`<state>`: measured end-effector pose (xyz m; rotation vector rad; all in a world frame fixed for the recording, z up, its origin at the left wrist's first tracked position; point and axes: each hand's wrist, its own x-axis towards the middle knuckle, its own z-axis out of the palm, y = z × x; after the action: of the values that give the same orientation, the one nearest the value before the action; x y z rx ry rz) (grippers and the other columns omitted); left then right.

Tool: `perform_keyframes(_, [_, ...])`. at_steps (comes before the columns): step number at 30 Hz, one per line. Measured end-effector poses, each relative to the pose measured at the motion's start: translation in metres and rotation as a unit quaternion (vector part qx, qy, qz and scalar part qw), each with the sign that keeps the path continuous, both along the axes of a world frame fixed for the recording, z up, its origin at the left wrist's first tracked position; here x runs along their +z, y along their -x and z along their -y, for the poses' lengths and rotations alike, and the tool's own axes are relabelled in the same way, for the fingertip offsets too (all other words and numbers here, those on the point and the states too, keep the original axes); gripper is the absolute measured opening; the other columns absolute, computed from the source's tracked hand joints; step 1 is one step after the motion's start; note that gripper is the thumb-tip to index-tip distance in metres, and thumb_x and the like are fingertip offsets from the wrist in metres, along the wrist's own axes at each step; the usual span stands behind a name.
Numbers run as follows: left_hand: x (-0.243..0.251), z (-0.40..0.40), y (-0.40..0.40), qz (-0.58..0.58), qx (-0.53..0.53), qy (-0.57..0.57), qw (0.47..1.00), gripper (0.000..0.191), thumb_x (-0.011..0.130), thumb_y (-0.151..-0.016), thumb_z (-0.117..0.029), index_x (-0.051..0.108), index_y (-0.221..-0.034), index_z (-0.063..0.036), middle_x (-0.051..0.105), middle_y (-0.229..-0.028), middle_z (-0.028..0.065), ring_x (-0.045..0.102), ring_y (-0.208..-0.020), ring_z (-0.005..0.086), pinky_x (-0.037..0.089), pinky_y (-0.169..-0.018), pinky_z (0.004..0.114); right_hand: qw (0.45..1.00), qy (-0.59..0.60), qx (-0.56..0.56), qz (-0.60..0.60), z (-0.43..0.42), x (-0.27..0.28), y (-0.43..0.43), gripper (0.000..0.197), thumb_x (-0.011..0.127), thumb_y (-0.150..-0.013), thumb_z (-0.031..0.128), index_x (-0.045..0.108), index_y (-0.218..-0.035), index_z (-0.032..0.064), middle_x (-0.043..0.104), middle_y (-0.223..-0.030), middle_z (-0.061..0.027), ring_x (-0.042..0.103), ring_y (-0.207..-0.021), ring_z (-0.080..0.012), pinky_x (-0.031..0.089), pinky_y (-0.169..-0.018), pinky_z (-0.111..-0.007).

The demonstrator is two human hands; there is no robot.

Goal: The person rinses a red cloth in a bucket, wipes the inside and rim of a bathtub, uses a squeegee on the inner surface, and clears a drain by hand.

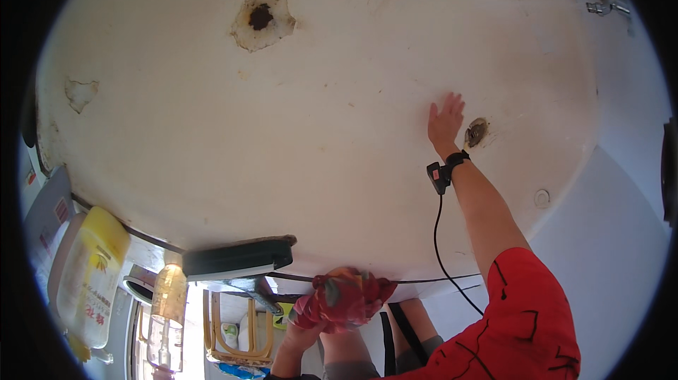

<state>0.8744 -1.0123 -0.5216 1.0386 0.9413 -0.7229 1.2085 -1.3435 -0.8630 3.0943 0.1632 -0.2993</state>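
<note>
My left hand [306, 331] is at the bottom centre, gripping a bunched red patterned cloth [349, 298] at the edge of a worn off-white surface [318, 168], possibly a basin or tub. The cloth covers most of its fingers. My right hand [446, 120] is bare and empty, its fingers somewhat spread, over the surface; contact cannot be told. Just to the right of it lies a round metal drain-like fitting [476, 132] with a stained rim. A black strapped device [439, 176] with a cable sits at my right wrist.
A rusty dark hole [260, 17] in chipped coating lies upper left. A metal tap [609, 8] is at the upper right. Along the lower left edge stand a dark green object [238, 259], a yellow-topped bottle [95, 274] and a clear bottle [168, 306]. A wooden-framed stool [259, 353] is below.
</note>
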Motion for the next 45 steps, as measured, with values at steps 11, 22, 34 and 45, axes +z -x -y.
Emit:
perform_keyframes(11, [0.002,-0.006,-0.008,0.118,-0.150,-0.113,0.975,0.050,0.073,-0.072,-0.003,0.052,-0.117,-0.0028,0.059,-0.109,0.0137,0.059,-0.099,0.0255,0.048,-0.084,0.036,0.902,-0.147,0.404,0.042,-0.295,0.000,-0.151,0.051,0.048,-0.091,0.039,0.036,-0.138,0.0226,0.030,-0.147,-0.0045,0.026,-0.136,-0.0256,0.022,-0.110,-0.045])
perform_keyframes(22, [0.006,-0.004,-0.020,0.043,-0.059,-0.074,0.995,0.044,0.072,-0.074,-0.005,0.053,-0.114,0.0006,0.063,-0.098,0.0104,0.062,-0.087,0.0195,0.052,-0.073,0.032,0.996,-0.043,-0.001,0.079,0.030,-0.021,-0.017,0.068,0.049,-0.090,0.039,0.026,-0.139,-0.0024,0.026,-0.143,-0.0254,0.026,-0.132,-0.0413,0.027,-0.107,-0.047])
perform_keyframes(34, [0.008,-0.005,0.015,-0.038,0.030,-0.116,0.992,0.052,0.071,-0.075,-0.006,0.049,-0.122,-0.0018,0.057,-0.116,0.0082,0.056,-0.103,0.0194,0.045,-0.089,0.033,0.875,-0.262,0.349,-0.207,-0.051,0.059,0.061,0.059,0.057,-0.086,0.025,0.035,-0.140,0.0166,0.025,-0.149,-0.0110,0.022,-0.137,-0.0300,0.019,-0.111,-0.046])
perform_keyframes(45, [0.010,-0.008,0.018,-0.070,0.055,-0.144,0.986,0.063,0.073,-0.073,-0.008,0.040,-0.126,-0.0032,0.051,-0.119,0.0082,0.052,-0.106,0.0189,0.042,-0.093,0.031,0.927,-0.155,0.306,-0.154,0.016,0.036,0.024,0.054,0.055,-0.087,0.022,0.037,-0.138,0.0216,0.025,-0.149,-0.0008,0.022,-0.137,-0.0199,0.020,-0.112,-0.042])
